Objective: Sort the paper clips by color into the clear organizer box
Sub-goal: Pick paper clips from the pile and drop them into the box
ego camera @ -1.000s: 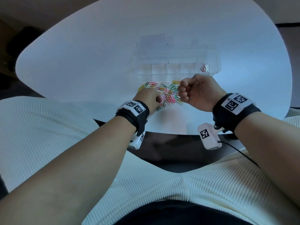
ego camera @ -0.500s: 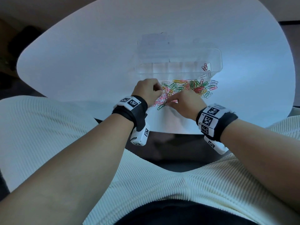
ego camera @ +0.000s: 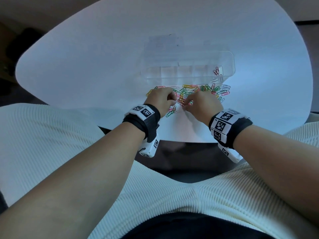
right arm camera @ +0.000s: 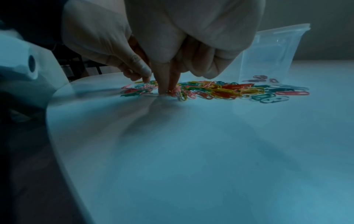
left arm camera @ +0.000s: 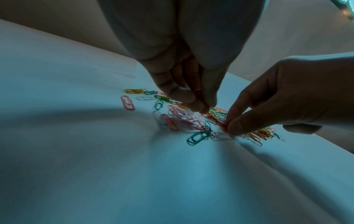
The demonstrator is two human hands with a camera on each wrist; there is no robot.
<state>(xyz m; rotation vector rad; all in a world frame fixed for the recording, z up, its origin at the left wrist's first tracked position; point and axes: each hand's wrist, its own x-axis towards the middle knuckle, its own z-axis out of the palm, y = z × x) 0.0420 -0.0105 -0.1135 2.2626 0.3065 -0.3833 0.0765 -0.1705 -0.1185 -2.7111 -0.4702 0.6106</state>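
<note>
A pile of coloured paper clips (ego camera: 198, 91) lies on the white table, just in front of the clear organizer box (ego camera: 229, 66). A few red clips (ego camera: 216, 71) sit in the box's rightmost compartment. My left hand (ego camera: 173, 99) reaches down into the left part of the pile, its thumb and fingertips (left arm camera: 199, 106) pinched together on a clip. My right hand (ego camera: 185, 105) is close beside it, with thumb and forefinger pinching a red clip (left arm camera: 223, 125) at the pile's near edge. In the right wrist view the forefinger (right arm camera: 162, 84) points straight down onto the table.
The round white table (ego camera: 86, 66) has its front edge close behind my wrists. Loose clips (ego camera: 224, 90) spread to the right under the box's front wall. The box's open lid (ego camera: 165, 44) lies flat behind it.
My right hand came back from near the box, turned palm down and dropped onto the pile beside my left hand. The left hand shifted slightly and stayed on the pile.
</note>
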